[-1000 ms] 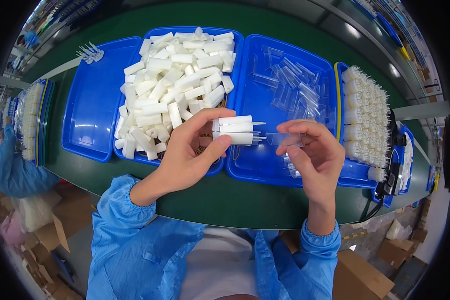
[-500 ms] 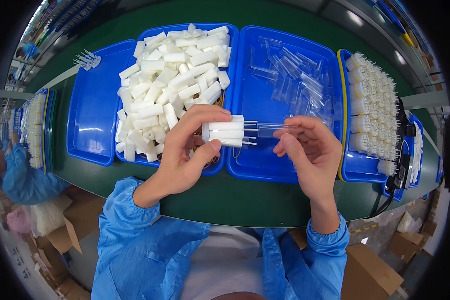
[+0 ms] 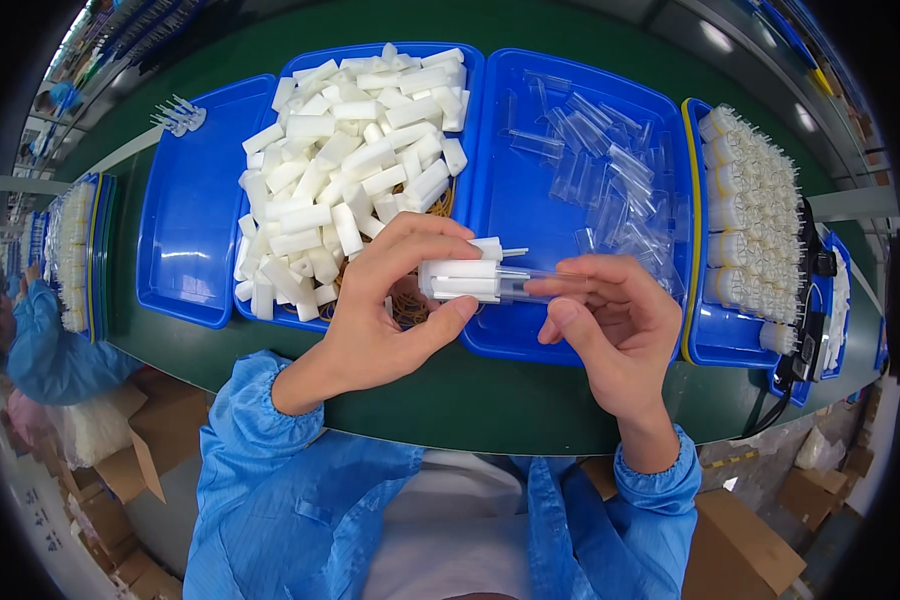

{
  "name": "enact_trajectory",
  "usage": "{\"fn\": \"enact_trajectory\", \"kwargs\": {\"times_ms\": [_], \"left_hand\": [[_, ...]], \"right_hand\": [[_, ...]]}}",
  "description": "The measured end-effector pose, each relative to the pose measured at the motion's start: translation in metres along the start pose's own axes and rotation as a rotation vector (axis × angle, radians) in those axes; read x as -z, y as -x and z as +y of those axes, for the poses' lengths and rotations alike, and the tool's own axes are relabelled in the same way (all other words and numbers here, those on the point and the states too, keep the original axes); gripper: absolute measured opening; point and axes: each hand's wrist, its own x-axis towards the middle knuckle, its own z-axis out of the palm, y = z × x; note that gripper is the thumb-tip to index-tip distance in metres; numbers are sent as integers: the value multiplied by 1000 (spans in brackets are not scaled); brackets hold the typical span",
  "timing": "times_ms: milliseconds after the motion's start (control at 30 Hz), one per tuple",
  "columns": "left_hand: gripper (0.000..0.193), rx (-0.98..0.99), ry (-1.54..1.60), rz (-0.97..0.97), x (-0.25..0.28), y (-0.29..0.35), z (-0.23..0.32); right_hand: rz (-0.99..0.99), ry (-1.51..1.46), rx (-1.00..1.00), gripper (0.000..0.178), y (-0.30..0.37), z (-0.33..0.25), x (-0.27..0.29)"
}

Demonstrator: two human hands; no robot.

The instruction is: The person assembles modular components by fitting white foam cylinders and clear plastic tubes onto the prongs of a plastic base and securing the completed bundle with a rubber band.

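Observation:
Between the thumb and fingers of my left hand [image 3: 385, 315], a bundle of white foam-like rods [image 3: 467, 287] lies on its side. Thin white pins poke from its right end, and clear plastic wraps part of it. My right hand [image 3: 620, 330] pinches a clear plastic sleeve [image 3: 536, 285] by its right end. The sleeve's left end reaches the pin side of the bundle; whether it goes around a rod or lies beside one, I cannot tell. Both hands are held over the front of the blue trays, and fingers hide parts of the bundle.
Behind my left hand, a blue tray [image 3: 478, 80] is heaped with white blocks [image 3: 350, 160]. Loose clear sleeves [image 3: 610, 170] lie in the tray to its right. Finished-looking bundles [image 3: 745, 225] fill the far-right tray. At left, another tray [image 3: 195, 250] holds a pinned piece [image 3: 178, 117].
My right hand has brought the clear sleeve left and slightly down, so it overlaps the bundle's pin end more. The bundle has turned a little in my left hand.

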Motion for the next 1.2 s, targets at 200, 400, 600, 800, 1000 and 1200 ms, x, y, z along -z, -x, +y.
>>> {"fn": "enact_trajectory", "kwargs": {"times_ms": [200,400,600,800,1000,1200], "left_hand": [[26,-70,-42,21,-1,0,-1],[27,109,-45,-69,4,1,8],[24,81,-98,-72,3,2,8],[23,34,-84,7,0,1,4],[24,15,-114,-31,2,0,4],[26,-60,-241,-70,4,-1,7]], "right_hand": [[-8,43,76,28,2,2,-2],[52,209,121,28,3,4,1],[39,204,130,26,2,6,-2],[55,251,128,26,2,5,-4],[49,179,64,26,-2,9,0],[-13,115,-31,24,-3,4,2]]}}
